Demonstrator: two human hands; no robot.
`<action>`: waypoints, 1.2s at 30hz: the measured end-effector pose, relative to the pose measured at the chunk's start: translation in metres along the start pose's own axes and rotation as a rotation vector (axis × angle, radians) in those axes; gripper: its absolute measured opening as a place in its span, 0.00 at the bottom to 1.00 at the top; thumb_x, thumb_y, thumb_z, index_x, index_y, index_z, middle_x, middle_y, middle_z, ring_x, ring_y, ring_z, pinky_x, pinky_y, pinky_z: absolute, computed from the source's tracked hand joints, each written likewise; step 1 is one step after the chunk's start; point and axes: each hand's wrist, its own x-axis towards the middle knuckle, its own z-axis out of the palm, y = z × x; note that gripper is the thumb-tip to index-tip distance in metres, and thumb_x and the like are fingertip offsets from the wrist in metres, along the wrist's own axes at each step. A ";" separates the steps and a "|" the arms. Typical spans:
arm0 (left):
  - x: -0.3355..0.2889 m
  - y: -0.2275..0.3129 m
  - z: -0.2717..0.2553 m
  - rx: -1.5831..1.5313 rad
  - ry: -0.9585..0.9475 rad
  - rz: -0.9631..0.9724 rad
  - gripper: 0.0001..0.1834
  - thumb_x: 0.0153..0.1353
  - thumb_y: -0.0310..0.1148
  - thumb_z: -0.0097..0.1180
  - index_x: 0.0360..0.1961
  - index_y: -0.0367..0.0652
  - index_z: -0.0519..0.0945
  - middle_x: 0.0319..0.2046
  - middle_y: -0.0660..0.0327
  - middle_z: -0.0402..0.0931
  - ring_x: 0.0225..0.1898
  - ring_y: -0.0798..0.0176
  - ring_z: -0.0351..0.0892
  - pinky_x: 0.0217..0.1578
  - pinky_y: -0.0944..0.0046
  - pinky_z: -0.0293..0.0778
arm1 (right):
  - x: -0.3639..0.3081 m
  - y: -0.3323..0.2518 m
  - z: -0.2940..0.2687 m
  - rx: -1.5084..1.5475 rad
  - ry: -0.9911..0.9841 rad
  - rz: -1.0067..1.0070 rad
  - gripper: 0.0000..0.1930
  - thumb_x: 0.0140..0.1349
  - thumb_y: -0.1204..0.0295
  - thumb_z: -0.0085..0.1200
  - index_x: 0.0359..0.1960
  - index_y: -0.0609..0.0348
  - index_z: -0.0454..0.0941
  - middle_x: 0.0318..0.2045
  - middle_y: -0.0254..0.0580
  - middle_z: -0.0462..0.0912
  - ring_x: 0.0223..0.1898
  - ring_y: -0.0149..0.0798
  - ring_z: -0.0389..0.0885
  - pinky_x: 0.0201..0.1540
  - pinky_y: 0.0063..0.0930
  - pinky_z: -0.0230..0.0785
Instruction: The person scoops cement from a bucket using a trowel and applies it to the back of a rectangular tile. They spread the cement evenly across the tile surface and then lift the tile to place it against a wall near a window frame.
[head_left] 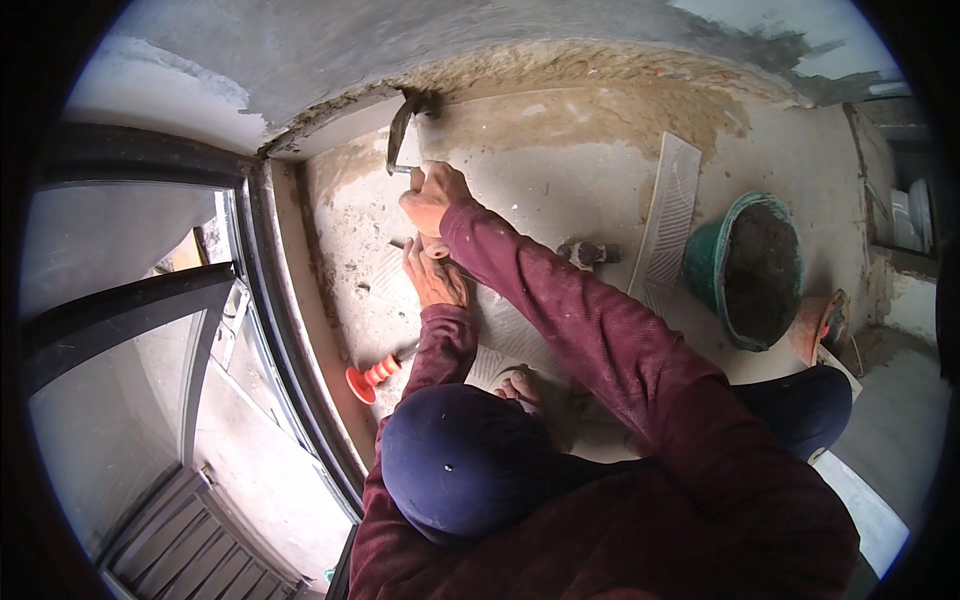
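A trowel [399, 134] with a dark, mortar-smeared blade reaches into the far left corner, its blade by the foot of the wall. My right hand [436, 197] is closed around its handle, the arm stretched across from the right. Just nearer to me, my left hand [438, 279] lies low over the floor with its fingers stretched out, close to the handle's near end. Beneath and beside it shows a pale tile piece [396, 284] with ridges, partly hidden by the hand and sleeve. A chisel with a red-orange guarded grip [375, 378] lies left of my left forearm.
A long ridged tile strip [666, 215] lies right of my right arm, beside a green bucket [708, 270] of grey mortar. An orange bowl [806, 330] stands behind the bucket. A dark tool head [590, 254] rests mid-floor. Dark-framed glass [130, 290] borders the left.
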 end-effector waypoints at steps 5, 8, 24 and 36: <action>0.010 0.015 -0.011 -0.020 -0.012 0.050 0.22 0.46 0.18 0.45 0.46 0.34 0.69 0.55 0.42 0.67 0.62 0.32 0.59 0.65 0.37 0.55 | -0.001 0.017 -0.034 -0.271 -0.164 -0.069 0.19 0.52 0.63 0.55 0.41 0.65 0.80 0.42 0.60 0.82 0.47 0.52 0.82 0.50 0.39 0.76; 0.005 0.012 -0.013 -0.009 -0.004 0.020 0.21 0.45 0.17 0.46 0.46 0.35 0.70 0.55 0.42 0.67 0.63 0.33 0.60 0.65 0.38 0.55 | -0.009 0.054 -0.066 -0.365 -0.371 -0.266 0.12 0.57 0.68 0.52 0.41 0.57 0.70 0.38 0.36 0.73 0.42 0.33 0.71 0.45 0.28 0.66; 0.005 0.010 -0.008 0.035 0.010 0.018 0.19 0.47 0.22 0.48 0.44 0.38 0.72 0.55 0.44 0.70 0.63 0.35 0.62 0.65 0.40 0.55 | 0.021 0.027 -0.111 0.225 -0.423 0.035 0.10 0.54 0.73 0.62 0.36 0.64 0.78 0.20 0.39 0.76 0.20 0.33 0.75 0.19 0.33 0.68; 0.008 0.016 -0.008 0.039 -0.022 -0.006 0.19 0.48 0.21 0.49 0.45 0.39 0.72 0.57 0.46 0.68 0.65 0.35 0.59 0.65 0.39 0.53 | -0.029 0.081 -0.106 0.457 -0.273 -0.031 0.05 0.60 0.73 0.60 0.32 0.58 0.76 0.21 0.30 0.73 0.20 0.25 0.73 0.19 0.24 0.68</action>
